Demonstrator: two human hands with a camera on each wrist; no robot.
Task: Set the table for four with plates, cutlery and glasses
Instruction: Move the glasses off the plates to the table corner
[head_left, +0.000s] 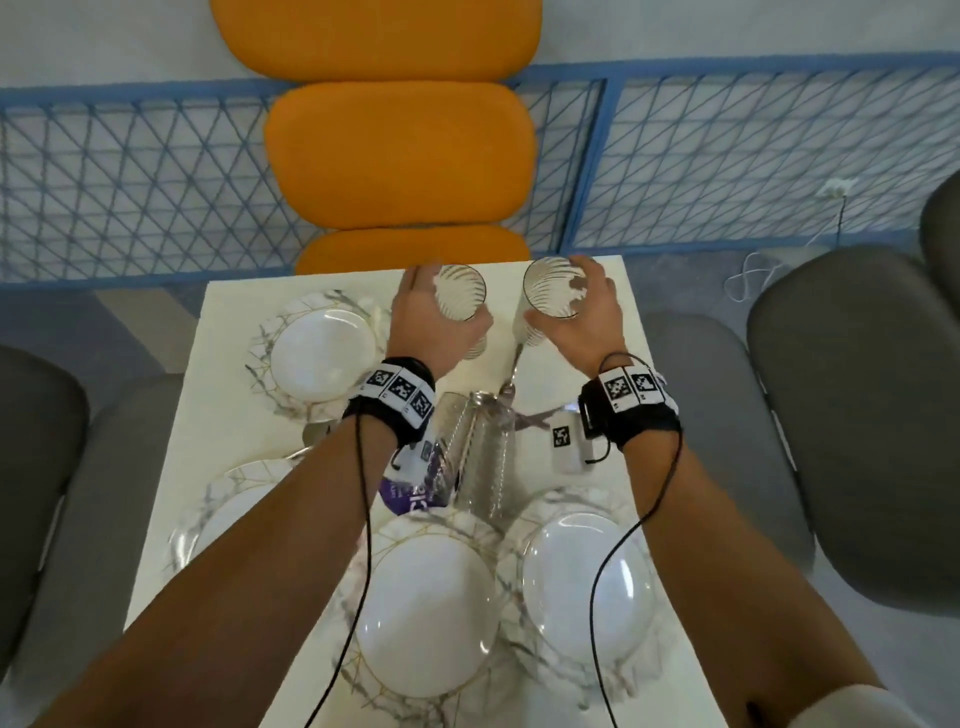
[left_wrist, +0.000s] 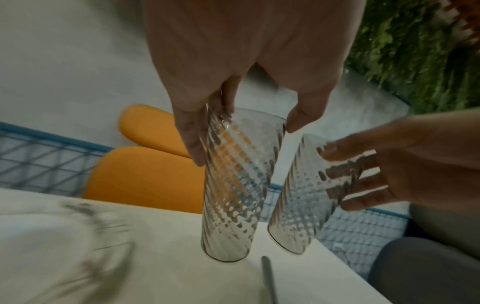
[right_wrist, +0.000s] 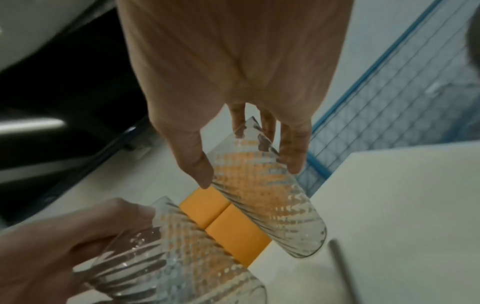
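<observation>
- While four plates already lie on the tabletop (head_left: 234, 332), each hand carries one ribbed glass above its far edge.
- The left hand (head_left: 431, 317) has thumb and fingers curled round the upper part of the left glass (head_left: 461, 293); in the left wrist view that glass stands nearly upright, its base close to the tabletop, though whether it touches I cannot tell.
- The right hand (head_left: 582, 312) grips the right glass (head_left: 551, 287) the same way, near the far right corner; there it leans and its base looks lifted clear.
- The two glasses are near each other but apart.
- One plate (head_left: 324, 353) sits by the far left edge, a second (head_left: 228, 514) by the near left edge, partly hidden under the left forearm, and two more, the middle plate (head_left: 426, 613) and the right plate (head_left: 587, 577), lie side by side along the near edge.
- Judging from this, the plates are out but hardly spread to four seats: the two near ones crowd together and nothing lies at the far right.
- More glasses (head_left: 478, 452) wait lying in the middle of the tabletop, beside a purple packet (head_left: 410, 493).
- A piece of cutlery (head_left: 511, 374) lies between the hands and those spare glasses; no place has cutlery beside it yet.
- So I reckon the job is roughly half done: glasses are going down, cutlery is left, and the near plates need moving.
</observation>
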